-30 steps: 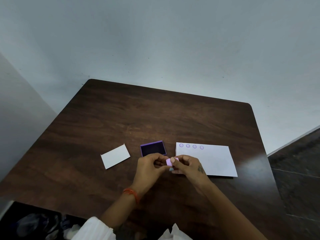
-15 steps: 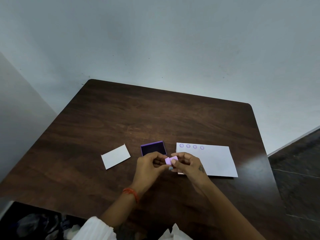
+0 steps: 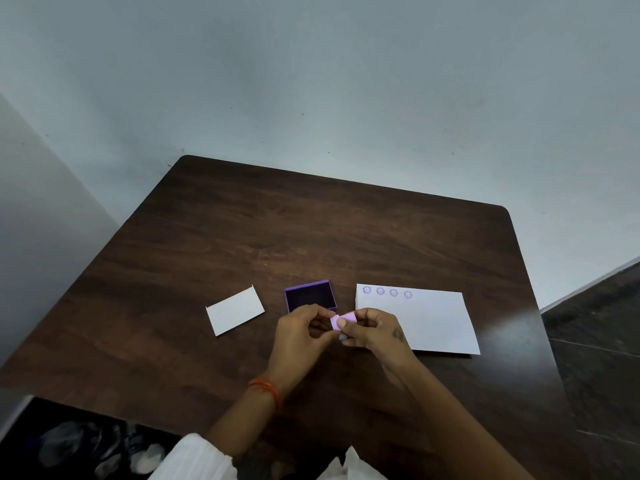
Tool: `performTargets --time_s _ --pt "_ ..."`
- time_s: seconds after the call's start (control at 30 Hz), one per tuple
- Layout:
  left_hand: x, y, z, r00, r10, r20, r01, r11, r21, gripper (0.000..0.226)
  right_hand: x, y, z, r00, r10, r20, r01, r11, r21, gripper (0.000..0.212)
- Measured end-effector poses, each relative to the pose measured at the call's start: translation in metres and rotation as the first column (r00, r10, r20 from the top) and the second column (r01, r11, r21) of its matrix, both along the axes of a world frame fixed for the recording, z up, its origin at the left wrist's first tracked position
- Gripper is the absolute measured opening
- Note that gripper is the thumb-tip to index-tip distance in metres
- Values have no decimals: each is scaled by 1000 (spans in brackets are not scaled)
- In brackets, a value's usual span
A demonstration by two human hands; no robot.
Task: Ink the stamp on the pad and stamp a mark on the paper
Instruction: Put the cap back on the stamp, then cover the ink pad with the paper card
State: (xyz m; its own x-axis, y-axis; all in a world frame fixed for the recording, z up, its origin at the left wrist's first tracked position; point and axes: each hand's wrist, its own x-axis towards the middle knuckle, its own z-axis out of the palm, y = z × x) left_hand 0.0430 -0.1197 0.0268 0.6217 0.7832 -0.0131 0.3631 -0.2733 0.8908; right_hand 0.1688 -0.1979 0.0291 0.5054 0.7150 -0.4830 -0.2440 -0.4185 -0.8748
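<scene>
Over the table (image 3: 242, 220), both hands pinched the little stamp (image 3: 343, 321), left hand (image 3: 301, 336) and right hand (image 3: 375, 332). Open pad (image 3: 310, 295) waited behind. Paper (image 3: 433, 320) had four marks; inking probably came next.

Red thread bracelet (image 3: 266, 389) on left wrist — white sleeve (image 3: 194, 459) below.

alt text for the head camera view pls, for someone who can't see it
Both hands, left hand and right hand, hold a small lilac stamp together above a dark wooden table. Just beyond them sits an open purple ink pad, with a white paper bearing four stamped marks to its right and a small white card to its left.
</scene>
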Motion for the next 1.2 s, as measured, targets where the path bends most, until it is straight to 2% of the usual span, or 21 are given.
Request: performTargets --time_s 0.1,0.2,0.27,0.33,0.4,0.47,0.6,0.77,0.83,0.93,1.07,1.2 --pt "0 -1 -2 1000 -5 -1 5 1000 23 21 -1 1 -1 999 46 26 -47 999 26 21" --pt "-1 1 -3 1000 11 -5 -11 1000 28 32 -1 4 -3 997 44 67 -46 999 22 25" --pt "-5 4 -4 999 28 -32 -27 999 24 42 1 8 -4 982 36 183 -35 999 -6 26" --pt "-11 7 -7 996 54 -68 -54 999 -3 48 0 13 -8 923 40 383 -32 999 -26 19" --pt "-19 12 -12 992 78 -102 -79 997 -6 48 -1 19 -14 804 71 590 -58 998 -40 3" --pt "-26 16 -16 988 93 -121 -94 996 -2 46 -2 24 -24 697 148 701 -132 988 -78 8" --pt "-32 20 -21 984 108 -141 -109 994 2 44 -1 28 -38 646 300 702 -216 954 -209 7" --pt "-33 24 -24 984 115 -138 -116 993 -6 42 0 31 -42 631 333 701 -221 943 -249 10" --pt "-35 26 -25 983 118 -138 -119 993 0 42 0 31 -40 625 336 704 -225 942 -250 17" --pt "-38 30 -25 980 133 -149 -132 991 22 43 -1 31 -29 633 284 720 -203 959 -200 40" --pt "-48 42 -25 970 198 -142 -172 969 179 42 -4 45 -14 608 132 783 -171 985 -32 45" --pt "-66 60 -23 931 333 -148 -288 922 257 58 -15 78 -5 600 202 774 -268 963 -44 54"
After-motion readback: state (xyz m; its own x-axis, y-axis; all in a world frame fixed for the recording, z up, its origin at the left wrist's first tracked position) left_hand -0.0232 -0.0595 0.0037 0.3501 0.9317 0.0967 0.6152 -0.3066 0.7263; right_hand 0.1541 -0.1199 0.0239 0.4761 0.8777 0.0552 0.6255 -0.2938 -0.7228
